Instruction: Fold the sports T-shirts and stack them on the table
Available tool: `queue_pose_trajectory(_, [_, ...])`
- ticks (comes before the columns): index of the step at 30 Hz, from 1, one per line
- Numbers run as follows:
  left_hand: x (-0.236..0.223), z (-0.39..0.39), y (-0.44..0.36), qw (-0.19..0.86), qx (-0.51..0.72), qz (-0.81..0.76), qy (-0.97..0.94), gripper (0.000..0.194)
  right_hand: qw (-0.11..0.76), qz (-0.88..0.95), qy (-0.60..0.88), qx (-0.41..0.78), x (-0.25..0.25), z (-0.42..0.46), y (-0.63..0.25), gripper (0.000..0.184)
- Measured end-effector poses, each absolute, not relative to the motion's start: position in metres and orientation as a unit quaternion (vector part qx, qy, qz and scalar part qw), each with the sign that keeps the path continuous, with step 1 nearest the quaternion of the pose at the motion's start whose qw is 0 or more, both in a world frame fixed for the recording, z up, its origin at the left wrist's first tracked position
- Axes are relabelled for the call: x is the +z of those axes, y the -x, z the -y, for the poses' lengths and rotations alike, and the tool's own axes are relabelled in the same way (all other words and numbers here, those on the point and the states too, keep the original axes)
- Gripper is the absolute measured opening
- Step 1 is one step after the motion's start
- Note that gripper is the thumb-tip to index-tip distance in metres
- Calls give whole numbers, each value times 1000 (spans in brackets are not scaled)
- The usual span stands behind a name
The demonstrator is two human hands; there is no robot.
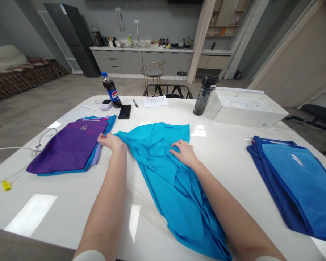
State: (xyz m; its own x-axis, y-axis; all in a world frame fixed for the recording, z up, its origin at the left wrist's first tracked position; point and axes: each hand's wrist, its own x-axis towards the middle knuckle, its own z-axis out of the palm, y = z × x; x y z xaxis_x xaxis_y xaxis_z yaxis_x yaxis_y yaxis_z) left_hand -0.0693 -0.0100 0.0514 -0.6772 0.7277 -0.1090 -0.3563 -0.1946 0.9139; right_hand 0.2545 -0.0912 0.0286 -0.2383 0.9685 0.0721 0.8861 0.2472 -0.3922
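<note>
In the head view, had a rumpled turquoise garment (163,166) laid across the middle of the white table (222,203), stretching from the middle toward the near side between both forearms. Held the left hand (112,141) at the garment's far left corner, with fingers partly curled and pointing left toward the purple garment (73,145); could not tell of a firm pinch on the corner. Rested the right hand (184,152) on the far right part of the cloth, partly open, with fingers bent and fingertips touching folds; could not tell of any fold gripped.

Had the purple garment on top of a pile at left, over blue and lilac cloth. Had folded blue garments (299,181) at right, apart from the turquoise one. Beyond the cloth, toward the far edge, had a cola bottle (112,90), a black phone (125,112), a pen (135,103) and a printed sheet (155,101) from left to middle, then a dark water bottle (205,96) just beside an open white box (247,108) at far right.
</note>
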Motion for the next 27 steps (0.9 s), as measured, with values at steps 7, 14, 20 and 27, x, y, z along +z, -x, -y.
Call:
queue_pose_trajectory(7, [39, 27, 13, 167, 299, -676, -652, 46, 148, 775, 606, 103, 37, 98, -258, 36])
queue_pose_trajectory(14, [21, 36, -12, 170, 99, -728, -657, 60, 154, 759, 620, 126, 55, 88, -233, 52])
queue_pose_trajectory(20, [25, 34, -7, 174, 99, -731, -653, 62, 99, 675, 714, 155, 45, 43, -166, 51])
queue_pose_trajectory(27, [22, 33, -2, 189, 101, -729, -650, 63, 217, 680, 673, 195, 52, 29, -207, 24])
